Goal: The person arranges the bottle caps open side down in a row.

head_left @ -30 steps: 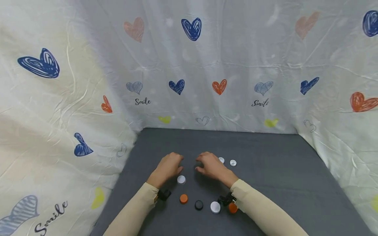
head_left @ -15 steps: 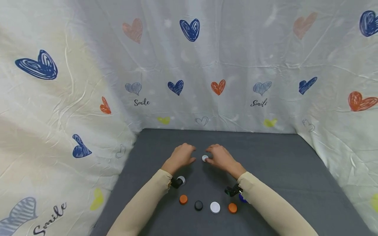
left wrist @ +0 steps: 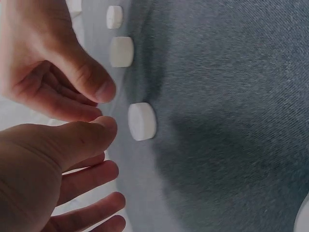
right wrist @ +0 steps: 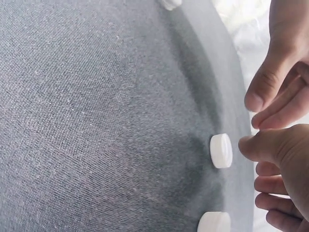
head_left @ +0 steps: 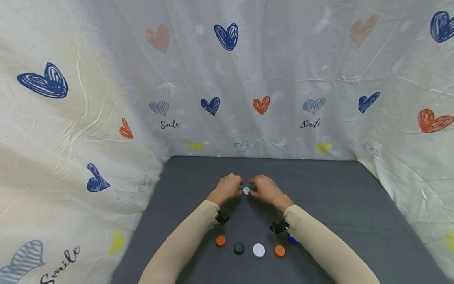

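Note:
A small round white cap (head_left: 246, 191) lies on the dark grey cloth between my two hands in the head view. From the left, my left hand (head_left: 228, 188) hovers near it, thumb and fingers loosely bent and nothing gripped. Facing it, my right hand (head_left: 266, 190) is held the same way, its thumb close to the cap's right side. Seen from the left wrist, the thumb tips are a little apart from the white cap (left wrist: 142, 121). Two more white caps, one larger (left wrist: 121, 51) and one smaller (left wrist: 114, 17), stand beyond it.
Nearer the body, an orange cap (head_left: 220, 241), a black cap (head_left: 239, 248), a larger white cap (head_left: 259, 250) and another orange cap (head_left: 280, 251) form a row. A blue cap (head_left: 292, 238) is partly covered by the right sleeve. A heart-print curtain (head_left: 248, 79) surrounds the table (head_left: 319, 189).
The left hand has moved right and away from the body, up to the white cap. The right hand first shifted right and forward, then stayed nearly still. The caps have not moved.

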Available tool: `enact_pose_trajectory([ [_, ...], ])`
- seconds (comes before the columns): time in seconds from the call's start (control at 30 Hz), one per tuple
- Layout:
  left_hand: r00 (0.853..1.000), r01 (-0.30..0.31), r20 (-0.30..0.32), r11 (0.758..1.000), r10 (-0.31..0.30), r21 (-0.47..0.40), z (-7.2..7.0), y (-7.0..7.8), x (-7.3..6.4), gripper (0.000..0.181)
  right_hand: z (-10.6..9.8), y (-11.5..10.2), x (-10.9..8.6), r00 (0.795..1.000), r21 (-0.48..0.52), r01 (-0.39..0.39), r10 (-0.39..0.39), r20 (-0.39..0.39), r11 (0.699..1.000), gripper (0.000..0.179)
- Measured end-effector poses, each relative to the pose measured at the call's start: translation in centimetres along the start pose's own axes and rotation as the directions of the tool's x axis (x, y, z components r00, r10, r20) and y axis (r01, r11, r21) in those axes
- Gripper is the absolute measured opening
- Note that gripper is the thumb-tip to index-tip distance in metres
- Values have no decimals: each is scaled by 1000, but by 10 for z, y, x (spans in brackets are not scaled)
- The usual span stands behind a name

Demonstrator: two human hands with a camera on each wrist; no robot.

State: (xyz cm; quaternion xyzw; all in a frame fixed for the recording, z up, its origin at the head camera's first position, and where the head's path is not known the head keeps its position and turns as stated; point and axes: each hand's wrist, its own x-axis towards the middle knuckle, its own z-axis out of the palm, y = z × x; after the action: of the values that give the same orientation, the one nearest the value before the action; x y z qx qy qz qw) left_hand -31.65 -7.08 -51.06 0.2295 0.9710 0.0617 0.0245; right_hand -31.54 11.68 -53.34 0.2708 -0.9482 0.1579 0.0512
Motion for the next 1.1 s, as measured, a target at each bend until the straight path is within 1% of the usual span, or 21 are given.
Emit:
enact_pose_trajectory([
  [0.2, 999, 30, 28, 1000, -30, 0, 11, 0, 7, 36, 11, 7, 3, 1000, -8, 3, -3, -5, 1000, 34],
  [0.33, 999, 35, 7, 999, -35, 12, 17, -1, 11, 31, 15, 8, 4, 1000, -5, -6, 6, 2, 1000, 32],
  [0.4, 999, 37, -2, 999, -37, 24, 19, -1, 12, 25, 16, 8, 5, 1000, 3, -4, 4, 6, 1000, 26],
  [0.5, 999, 38, -7, 998, -38, 42, 22, -1, 13, 15, 17, 8, 6, 1000, 22, 6, -6, 13, 1000, 11],
  [0.53, 999, 38, -8, 998, -38, 45, 23, -1, 14, 14, 18, 8, 6, 1000, 23, 9, -10, 15, 1000, 11],
  [0.67, 999, 46, -25, 998, -44, 52, 25, 0, 15, 22, 20, 7, 6, 1000, 21, 8, -9, 27, 1000, 21],
  [0.83, 998, 56, -23, 997, -55, 51, 29, 0, 17, 24, 23, 6, 5, 999, 1, -21, 21, 37, 1000, 13],
  [1.0, 998, 59, -27, 997, -58, 49, 34, -2, 19, 17, 25, 4, 4, 999, -16, -34, 34, 11, 999, 8],
  [1.1, 999, 45, -30, 998, -44, 36, 36, -2, 19, 12, 25, 4, 3, 1000, -1, -26, 26, -1, 1000, 7],
])
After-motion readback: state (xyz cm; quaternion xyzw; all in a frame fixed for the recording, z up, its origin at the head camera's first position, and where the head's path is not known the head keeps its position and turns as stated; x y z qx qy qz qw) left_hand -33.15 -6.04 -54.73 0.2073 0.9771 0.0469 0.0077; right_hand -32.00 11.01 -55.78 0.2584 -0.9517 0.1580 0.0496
